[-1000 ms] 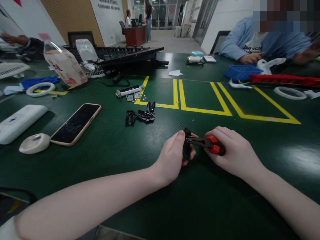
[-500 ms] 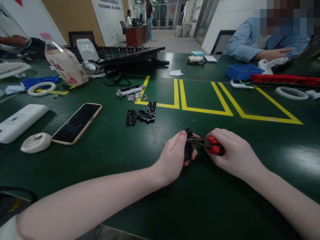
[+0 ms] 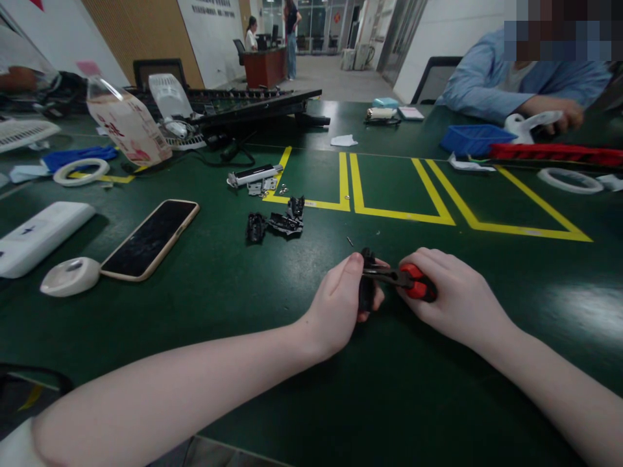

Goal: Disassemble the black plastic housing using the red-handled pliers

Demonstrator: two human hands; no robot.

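Screwdriver (image 3: 406,280) lies horiz, tip pointing left into black part (image 3: 366,288) | L hand (image 3: 341,305) curled pinching part upright on table (image 3: 272,311) | R hand (image 3: 455,298) closed round red handle, touching.

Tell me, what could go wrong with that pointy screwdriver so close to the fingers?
The screwdriver in the right hand points straight at the left hand, which grips the small black part. If the tip slips, it might jab the thumb. A tiny loose screw lies just beyond the hands on the dark green table, and a sleeve or arm could easily flick it away.
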